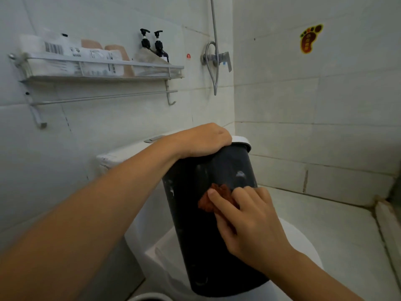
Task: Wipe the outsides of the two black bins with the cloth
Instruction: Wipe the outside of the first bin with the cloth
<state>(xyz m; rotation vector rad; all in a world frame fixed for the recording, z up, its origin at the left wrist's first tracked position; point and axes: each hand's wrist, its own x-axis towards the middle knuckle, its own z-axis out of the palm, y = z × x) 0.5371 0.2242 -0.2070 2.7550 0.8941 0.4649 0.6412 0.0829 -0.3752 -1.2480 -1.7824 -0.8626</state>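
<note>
A black bin [195,231] with a white rim stands tilted on the closed toilet lid, in the middle of the head view. My left hand [204,141] grips its top rim, fingers curled over the edge. My right hand [249,216] holds a crumpled reddish-brown cloth [214,197] and presses it against the bin's side, about halfway up. Pale smears show on the bin's wall near the top and left. Only one bin body is in view.
The white toilet [303,242] and its cistern [121,155] sit under and behind the bin. A metal wall shelf [104,70] with packets and pump bottles [152,45] hangs upper left. A shower valve [217,58] and hose are on the wall. A dark round rim [147,297] shows at the bottom edge.
</note>
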